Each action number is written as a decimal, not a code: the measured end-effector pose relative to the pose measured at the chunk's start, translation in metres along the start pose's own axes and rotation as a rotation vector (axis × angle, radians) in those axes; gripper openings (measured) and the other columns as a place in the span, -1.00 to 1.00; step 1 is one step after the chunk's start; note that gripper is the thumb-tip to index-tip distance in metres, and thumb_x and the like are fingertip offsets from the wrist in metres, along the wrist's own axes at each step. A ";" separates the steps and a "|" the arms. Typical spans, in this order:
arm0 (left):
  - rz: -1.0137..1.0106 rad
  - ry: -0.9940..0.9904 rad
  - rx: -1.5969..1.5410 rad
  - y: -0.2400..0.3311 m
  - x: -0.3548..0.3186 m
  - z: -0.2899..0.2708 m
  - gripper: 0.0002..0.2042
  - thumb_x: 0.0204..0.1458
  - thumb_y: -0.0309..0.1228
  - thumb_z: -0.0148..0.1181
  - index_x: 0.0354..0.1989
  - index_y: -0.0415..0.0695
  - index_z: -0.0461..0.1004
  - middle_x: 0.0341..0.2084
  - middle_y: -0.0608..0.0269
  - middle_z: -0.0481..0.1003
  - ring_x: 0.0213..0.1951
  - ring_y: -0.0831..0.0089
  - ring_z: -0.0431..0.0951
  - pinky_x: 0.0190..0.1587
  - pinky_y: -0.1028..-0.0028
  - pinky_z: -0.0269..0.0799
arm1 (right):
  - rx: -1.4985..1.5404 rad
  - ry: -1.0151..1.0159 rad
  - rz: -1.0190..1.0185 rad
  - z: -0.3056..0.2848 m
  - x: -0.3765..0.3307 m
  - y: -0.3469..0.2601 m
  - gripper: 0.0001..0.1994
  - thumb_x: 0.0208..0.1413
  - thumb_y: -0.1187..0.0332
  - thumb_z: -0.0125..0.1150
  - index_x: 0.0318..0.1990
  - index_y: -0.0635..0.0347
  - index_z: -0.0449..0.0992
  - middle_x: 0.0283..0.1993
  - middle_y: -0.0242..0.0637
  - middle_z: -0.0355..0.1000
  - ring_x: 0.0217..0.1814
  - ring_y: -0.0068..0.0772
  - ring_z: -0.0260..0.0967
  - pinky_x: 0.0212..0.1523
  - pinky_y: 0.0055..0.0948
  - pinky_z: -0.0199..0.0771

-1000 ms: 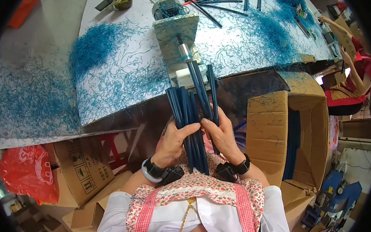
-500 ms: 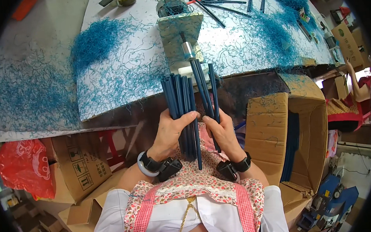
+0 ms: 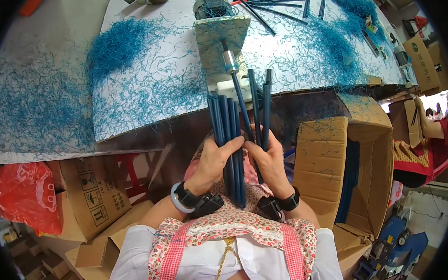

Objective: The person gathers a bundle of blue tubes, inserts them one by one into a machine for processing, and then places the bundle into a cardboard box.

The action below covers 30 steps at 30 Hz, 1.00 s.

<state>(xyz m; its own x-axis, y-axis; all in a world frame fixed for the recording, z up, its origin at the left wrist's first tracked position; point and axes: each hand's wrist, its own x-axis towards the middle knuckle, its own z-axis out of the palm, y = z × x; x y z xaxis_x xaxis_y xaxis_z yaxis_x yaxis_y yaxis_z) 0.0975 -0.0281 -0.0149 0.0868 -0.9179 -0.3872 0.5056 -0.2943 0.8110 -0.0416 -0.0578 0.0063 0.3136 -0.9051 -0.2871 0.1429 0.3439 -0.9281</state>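
Observation:
My left hand (image 3: 210,164) is closed around a bundle of dark blue tubes (image 3: 226,122) that stands roughly upright before the apron, lower ends by my lap. Close beside it, my right hand (image 3: 269,165) grips a few more tubes (image 3: 265,104), fanned out toward the right. Between the two groups, a single tube (image 3: 241,100) slants up, its top end at the mouth of a silver metal spindle head (image 3: 230,61). The thumbs nearly meet at this tube; which fingers bear it is hard to tell. Behind the spindle sits a motor (image 3: 212,7) on a pale block (image 3: 223,32).
Blue curly shavings (image 3: 118,46) cover much of the white tabletop (image 3: 178,55). Loose tubes (image 3: 272,3) lie at the back. An open cardboard box (image 3: 321,170) holding tubes stands at my right, another carton (image 3: 95,199) and a red bag (image 3: 26,198) at left. A person (image 3: 429,137) is at far right.
The tubes in my right hand have spread apart, with one left at the spindle head and the others moved right. My left hand's bundle has shifted slightly right.

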 end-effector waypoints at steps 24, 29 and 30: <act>0.132 0.052 -0.071 0.025 0.018 0.025 -0.78 0.03 -0.47 0.18 -0.15 -0.23 0.44 -0.38 0.20 0.53 -0.40 0.52 0.51 -0.30 0.57 0.42 | -0.044 0.044 -0.062 0.004 -0.020 0.017 -0.69 0.06 0.46 0.15 -0.02 0.28 0.35 -0.47 -0.43 0.35 -0.56 -0.70 0.28 -0.56 -0.67 0.27; 0.068 0.012 -0.065 0.005 0.015 0.008 -0.79 0.03 -0.49 0.16 -0.15 -0.23 0.44 -0.36 0.21 0.52 -0.40 0.52 0.51 -0.31 0.56 0.44 | 0.000 0.005 -0.043 -0.005 -0.006 0.015 -0.64 0.07 0.44 0.16 0.03 0.29 0.33 -0.39 -0.40 0.40 -0.53 -0.72 0.29 -0.54 -0.67 0.29; 0.040 0.009 -0.031 0.002 0.010 0.006 -0.79 0.03 -0.49 0.16 -0.14 -0.24 0.43 -0.35 0.22 0.52 -0.39 0.52 0.51 -0.31 0.56 0.44 | -0.002 0.004 -0.079 -0.005 0.000 0.015 -0.63 0.07 0.44 0.16 0.04 0.29 0.33 -0.37 -0.40 0.41 -0.52 -0.73 0.28 -0.54 -0.68 0.28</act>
<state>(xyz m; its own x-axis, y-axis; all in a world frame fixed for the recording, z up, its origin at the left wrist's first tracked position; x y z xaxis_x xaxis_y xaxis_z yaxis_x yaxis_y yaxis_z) 0.0939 -0.0393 -0.0146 0.1155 -0.9263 -0.3585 0.5279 -0.2485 0.8121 -0.0438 -0.0542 -0.0087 0.2974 -0.9305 -0.2139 0.1653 0.2708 -0.9483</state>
